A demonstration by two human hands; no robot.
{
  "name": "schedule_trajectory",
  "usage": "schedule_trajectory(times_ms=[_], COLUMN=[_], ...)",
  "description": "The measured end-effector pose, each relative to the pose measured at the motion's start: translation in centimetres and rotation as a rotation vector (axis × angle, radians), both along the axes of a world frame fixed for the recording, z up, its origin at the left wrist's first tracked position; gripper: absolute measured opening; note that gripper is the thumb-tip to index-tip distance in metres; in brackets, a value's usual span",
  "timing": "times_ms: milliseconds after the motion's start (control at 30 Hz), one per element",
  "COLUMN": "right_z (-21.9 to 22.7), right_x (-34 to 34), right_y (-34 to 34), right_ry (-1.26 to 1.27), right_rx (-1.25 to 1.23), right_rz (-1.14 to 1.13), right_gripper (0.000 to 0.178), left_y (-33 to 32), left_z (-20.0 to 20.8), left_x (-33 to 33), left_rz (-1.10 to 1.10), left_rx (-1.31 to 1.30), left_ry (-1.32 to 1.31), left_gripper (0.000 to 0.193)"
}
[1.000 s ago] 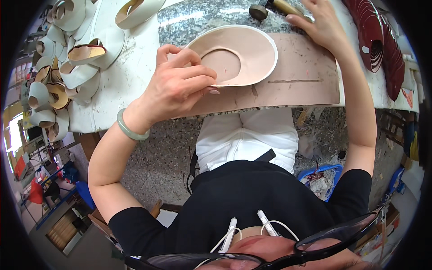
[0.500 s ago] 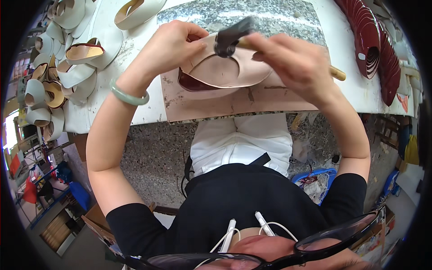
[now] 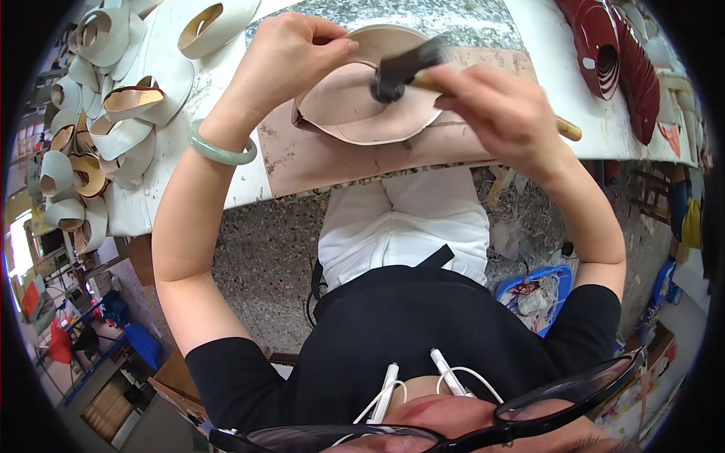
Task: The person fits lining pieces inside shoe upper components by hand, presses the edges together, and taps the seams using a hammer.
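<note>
My left hand (image 3: 291, 64), above a pale green bangle, pinches the far left edge of a shoe upper (image 3: 340, 113). The upper is beige inside, with a dark red edge at its near left side, and curves open on the work surface. My right hand (image 3: 502, 113) is closed round the wooden handle of a hammer (image 3: 411, 68). Its dark head is smeared by motion and is over the inside of the upper, near the middle seam. Whether the head touches the upper, I cannot tell. A brownish sheet (image 3: 302, 170) lies beneath the upper.
A speckled stone slab (image 3: 483, 19) shows past the sheet on the white table (image 3: 234, 181). Several white shoe uppers (image 3: 124, 132) crowd the left, with a single one (image 3: 219, 29) at the far left. Nested dark red uppers (image 3: 604, 53) lie right. A blue basket (image 3: 555, 302) holds scraps below.
The upper has been turned and spread, showing more of its inside. My left hand has shifted slightly left and away from me. The hammer head is a little lower and farther right.
</note>
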State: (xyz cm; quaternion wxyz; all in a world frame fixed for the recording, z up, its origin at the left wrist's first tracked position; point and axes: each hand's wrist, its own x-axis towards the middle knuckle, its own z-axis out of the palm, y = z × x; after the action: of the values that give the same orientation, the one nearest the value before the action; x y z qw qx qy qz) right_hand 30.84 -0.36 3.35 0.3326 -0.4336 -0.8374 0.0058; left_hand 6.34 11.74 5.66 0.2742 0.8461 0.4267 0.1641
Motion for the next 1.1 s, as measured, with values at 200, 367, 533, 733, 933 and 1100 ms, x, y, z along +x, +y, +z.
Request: schedule_trajectory(times_ms=[200, 367, 533, 733, 933, 1100], right_z=[0.8, 0.9, 1.2, 1.1, 1.9, 0.8], right_x=[-0.1, -1.6, -3.3, -5.8, -8.7, -9.8], right_y=[-1.1, -1.8, -1.3, -0.4, -0.8, -0.5], right_ry=[0.077, -0.154, -0.14, -0.131, -0.074, -0.088], right_rx=[0.041, -0.035, -0.031, -0.057, 0.089, 0.0], right_rz=[0.02, -0.017, -0.012, 0.062, 0.046, 0.062], right_gripper=[0.047, 0.048, 0.043, 0.048, 0.047, 0.043], left_y=[-3.3, -5.9, -8.4, -10.7, -13.0, -14.4], left_z=[0.3, -1.4, -1.6, -2.0, -4.2, -6.2], left_x=[-0.3, -1.9, -3.9, -5.8, -8.2, -9.0], left_rz=[-0.122, -0.085, 0.071, 0.32, 0.535, 0.649], left_rx=[0.515, 0.568, 0.445, 0.502, 0.433, 0.24], left_ry=[-0.139, -0.284, -0.407, -0.379, -0.469, -0.742], left_gripper=[0.013, 0.011, 0.011, 0.011, 0.02, 0.028])
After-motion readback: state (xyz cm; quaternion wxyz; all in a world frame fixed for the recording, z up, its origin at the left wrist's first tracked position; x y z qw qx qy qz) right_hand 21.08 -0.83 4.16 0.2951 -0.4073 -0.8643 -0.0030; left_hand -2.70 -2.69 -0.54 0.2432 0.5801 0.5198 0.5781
